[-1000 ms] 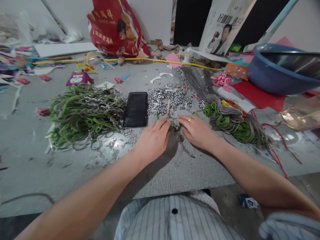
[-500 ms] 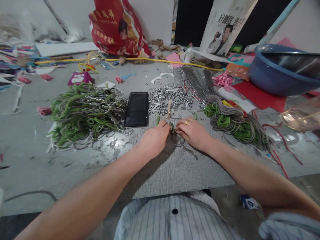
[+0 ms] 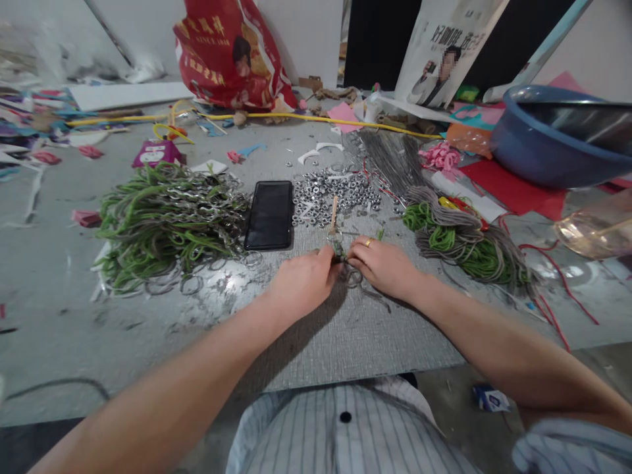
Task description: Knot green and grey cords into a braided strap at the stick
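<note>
My left hand (image 3: 309, 278) and my right hand (image 3: 382, 264) meet at the middle of the table, fingers pinched together. Between their fingertips is a green and grey cord (image 3: 340, 253), partly hidden by the fingers. A metal ring stands just beyond it, by a small wooden stick (image 3: 334, 214) that points away from me. Grey cord loops (image 3: 353, 278) trail toward me below the fingertips. My right hand wears a gold ring. Just past the hands lies a spread of small metal nuts (image 3: 336, 194).
A black phone (image 3: 269, 215) lies left of the nuts, beside a heap of green and grey knotted cords (image 3: 168, 227). To the right are cord bundles (image 3: 464, 243), thin wires (image 3: 392, 161) and a blue basin (image 3: 543, 151). A red bag (image 3: 232, 59) stands behind.
My left hand has shifted slightly left and toward me, its fingers repositioned on the cord. A green cord end near my right hand has moved. My right hand stays nearly still.
</note>
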Action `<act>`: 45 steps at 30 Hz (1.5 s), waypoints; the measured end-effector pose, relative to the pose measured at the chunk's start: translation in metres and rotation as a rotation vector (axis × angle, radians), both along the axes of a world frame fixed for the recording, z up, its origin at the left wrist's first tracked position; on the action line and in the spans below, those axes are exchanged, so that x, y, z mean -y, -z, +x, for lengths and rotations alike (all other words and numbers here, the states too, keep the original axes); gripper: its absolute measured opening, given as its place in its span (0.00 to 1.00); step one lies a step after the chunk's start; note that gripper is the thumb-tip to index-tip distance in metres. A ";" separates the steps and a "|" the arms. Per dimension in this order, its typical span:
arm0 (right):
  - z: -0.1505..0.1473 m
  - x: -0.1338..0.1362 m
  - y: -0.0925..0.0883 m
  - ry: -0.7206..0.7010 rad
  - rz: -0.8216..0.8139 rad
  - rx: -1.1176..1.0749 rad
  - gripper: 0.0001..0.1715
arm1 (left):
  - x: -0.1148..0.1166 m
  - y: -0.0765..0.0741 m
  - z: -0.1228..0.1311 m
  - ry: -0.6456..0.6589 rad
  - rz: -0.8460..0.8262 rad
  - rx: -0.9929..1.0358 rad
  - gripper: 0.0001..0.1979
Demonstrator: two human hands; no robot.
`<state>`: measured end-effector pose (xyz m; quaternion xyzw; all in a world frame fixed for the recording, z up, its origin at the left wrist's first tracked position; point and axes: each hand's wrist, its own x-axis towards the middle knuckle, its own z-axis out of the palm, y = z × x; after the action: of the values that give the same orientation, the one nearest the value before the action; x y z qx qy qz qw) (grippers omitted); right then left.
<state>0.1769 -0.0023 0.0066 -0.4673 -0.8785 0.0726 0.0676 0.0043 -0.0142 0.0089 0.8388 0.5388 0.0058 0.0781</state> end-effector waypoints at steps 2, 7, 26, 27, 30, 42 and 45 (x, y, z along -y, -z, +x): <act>-0.001 0.000 -0.001 0.009 -0.007 0.003 0.09 | 0.000 -0.001 0.003 -0.018 -0.003 -0.021 0.15; -0.003 0.000 -0.001 0.022 -0.008 0.034 0.10 | -0.003 -0.003 0.002 0.010 -0.039 -0.069 0.13; -0.005 0.002 -0.003 0.088 0.011 0.208 0.14 | -0.014 -0.017 -0.014 0.181 -0.247 -0.059 0.12; -0.005 0.002 -0.004 0.101 -0.013 0.197 0.15 | -0.014 -0.017 -0.013 0.173 -0.252 -0.055 0.12; -0.007 0.002 -0.004 0.166 -0.083 0.121 0.15 | -0.012 -0.017 -0.011 0.128 -0.232 -0.055 0.12; -0.016 0.011 -0.004 0.170 -0.094 0.095 0.13 | -0.006 -0.019 -0.008 0.100 -0.196 -0.081 0.13; -0.014 0.011 -0.008 0.110 -0.129 0.129 0.13 | -0.007 -0.020 -0.010 0.141 -0.221 -0.078 0.12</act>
<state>0.1627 -0.0133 0.0144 -0.5221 -0.8474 0.0951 -0.0155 -0.0059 -0.0070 0.0291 0.8605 0.4784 -0.0916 0.1491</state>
